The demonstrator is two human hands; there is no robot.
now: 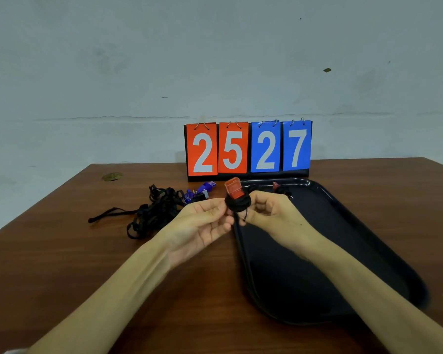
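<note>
A red whistle (233, 188) with its black cord (237, 204) wound round it is held up between both hands above the left rim of the black tray (343, 251). My left hand (205, 223) pinches the cord bundle from the left. From the right, my right hand (269, 213) grips the same bundle, with the whistle sticking up above the fingers. A short cord end hangs below the bundle.
A pile of loose black lanyards (154, 208) lies on the brown table (62, 251) to the left, with blue whistles (200, 191) beside it. Another red whistle (276, 186) with cord lies at the tray's far end. A flip scoreboard (248, 149) reading 25 27 stands behind.
</note>
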